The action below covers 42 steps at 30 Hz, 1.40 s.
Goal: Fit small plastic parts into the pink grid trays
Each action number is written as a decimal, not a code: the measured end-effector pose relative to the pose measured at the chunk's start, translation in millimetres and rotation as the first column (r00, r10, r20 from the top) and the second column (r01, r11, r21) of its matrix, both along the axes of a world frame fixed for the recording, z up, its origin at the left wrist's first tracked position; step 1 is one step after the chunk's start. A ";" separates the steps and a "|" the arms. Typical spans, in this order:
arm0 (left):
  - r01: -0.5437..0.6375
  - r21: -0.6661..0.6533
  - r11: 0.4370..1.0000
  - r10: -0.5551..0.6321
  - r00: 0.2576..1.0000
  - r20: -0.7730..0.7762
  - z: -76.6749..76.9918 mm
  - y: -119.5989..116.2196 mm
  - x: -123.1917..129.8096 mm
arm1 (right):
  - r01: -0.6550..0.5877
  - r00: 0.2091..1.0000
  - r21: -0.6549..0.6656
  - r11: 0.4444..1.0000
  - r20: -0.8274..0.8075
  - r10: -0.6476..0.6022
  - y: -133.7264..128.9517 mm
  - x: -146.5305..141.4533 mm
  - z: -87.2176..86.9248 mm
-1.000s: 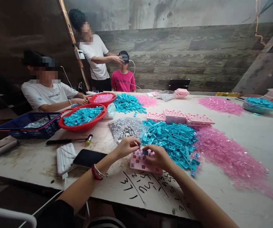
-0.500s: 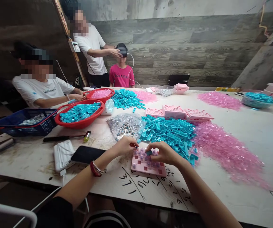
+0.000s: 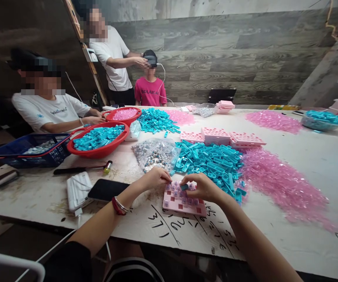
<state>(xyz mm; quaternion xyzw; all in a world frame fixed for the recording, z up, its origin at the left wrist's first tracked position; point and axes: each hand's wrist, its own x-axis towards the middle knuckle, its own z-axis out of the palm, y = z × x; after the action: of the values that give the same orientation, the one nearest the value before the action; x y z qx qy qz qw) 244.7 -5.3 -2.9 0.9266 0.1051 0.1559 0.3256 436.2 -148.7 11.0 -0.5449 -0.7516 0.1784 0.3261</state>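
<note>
A pink board (image 3: 175,207) with square holes and small clear pieces in many of them lies flat on the table before me. My right hand (image 3: 197,187) is over its upper part, pinching a small teal piece (image 3: 184,187) between thumb and fingers. At the board's upper left corner is my left hand (image 3: 159,177), its fingertips pressed together; whatever they hold is too small to make out. Just beyond my hands are a plastic bag (image 3: 154,154) of small shiny parts and a heap of teal pieces (image 3: 213,158).
Pink clear pieces (image 3: 280,184) spread to the right. Stacked pink boards (image 3: 216,135) stand behind the teal heap. At left are a red basin (image 3: 98,152), a blue basket (image 3: 13,156), a hammer (image 3: 80,170), a phone (image 3: 107,190) and a power bank (image 3: 76,192). Three people are across the table.
My left fingers have closed and moved slightly at the board's upper left corner; the dark red item seen at their tips no longer shows. My right hand stays with the teal piece.
</note>
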 end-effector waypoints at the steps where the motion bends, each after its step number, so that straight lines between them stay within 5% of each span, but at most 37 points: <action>1: 0.004 0.012 1.000 -0.004 1.000 0.003 0.2 -0.7 0.3 | 0.003 1.000 0.001 1.000 0.002 -0.003 0.0 -0.2 -0.1; 16: 0.005 0.114 0.993 -0.010 0.999 0.037 2.6 -8.1 1.6 | 0.002 1.000 -0.011 1.000 0.000 -0.002 -1.4 -2.2 3.8; 26: -0.069 0.064 0.996 0.070 0.997 -0.011 6.5 -10.3 -0.3 | -0.016 1.000 -0.006 1.000 0.010 0.016 -0.8 -0.5 1.7; 42: -0.009 -0.001 1.000 0.009 0.998 -0.067 9.2 -21.1 0.0 | 0.123 0.992 0.182 0.976 -0.013 -0.122 3.1 -27.3 -10.9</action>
<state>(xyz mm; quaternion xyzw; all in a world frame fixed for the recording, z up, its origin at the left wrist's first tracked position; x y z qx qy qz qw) 244.6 -26.5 6.3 0.9306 0.1202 0.1259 0.3219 408.9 -145.6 0.1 -0.5578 -0.7296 0.0886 0.3857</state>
